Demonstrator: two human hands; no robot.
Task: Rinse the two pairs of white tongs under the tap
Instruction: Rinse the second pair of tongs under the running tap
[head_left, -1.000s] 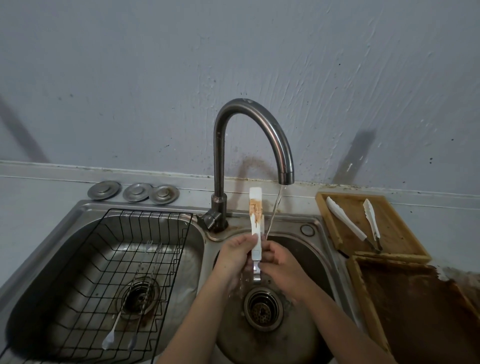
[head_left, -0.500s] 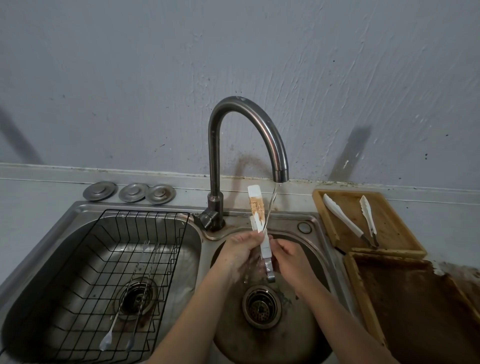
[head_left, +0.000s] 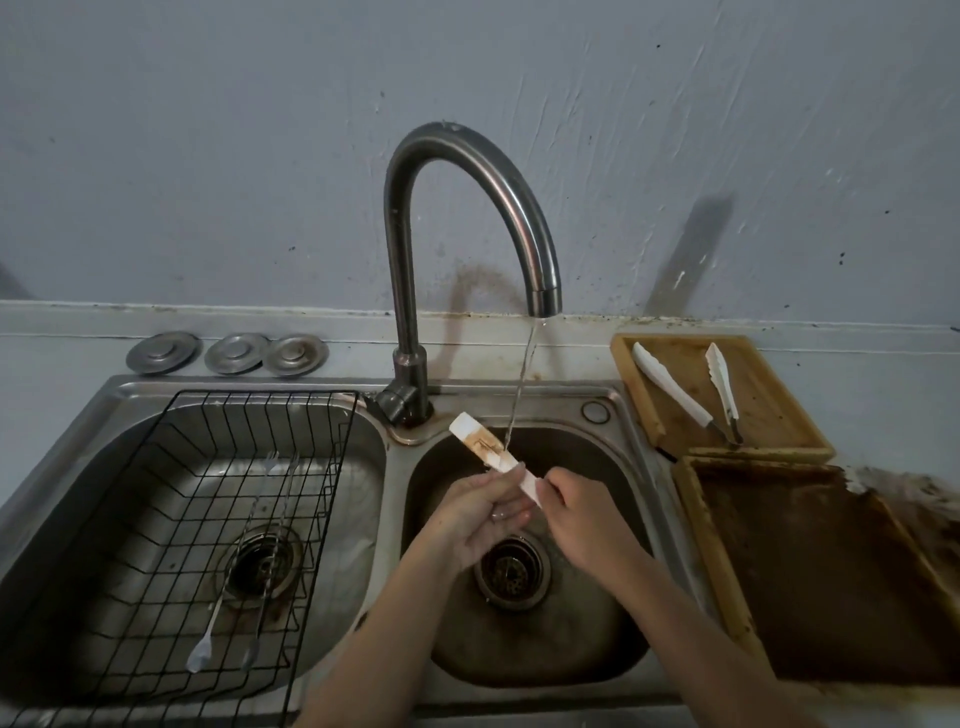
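Item: flat white plastic tongs with a brown stained patch (head_left: 485, 447), held tilted over the right basin, stained end up and away from the hands, touching the thin stream of water (head_left: 522, 382). Judged mid-rinse; brown residue remains.

Left hand (head_left: 480, 512): fingers curled around the lower end of the tongs. Right hand (head_left: 574, 506): pinching the same end from the other side.

Second item: long white tongs with serrated tips and a metal hinge (head_left: 696, 392), lying splayed in a shallow wooden tray (head_left: 779, 415), well to the right of the right hand; apparently not yet rinsed.

Above the hands: curved brushed-steel tap (head_left: 467, 171), running. Below: round steel drain strainer (head_left: 511, 571), stainless double sink (head_left: 519, 402), dulled and spotted. Left of the left hand: black wire rack (head_left: 218, 467) in the other basin. On the bench (head_left: 67, 358): three round metal sink plugs (head_left: 234, 353).
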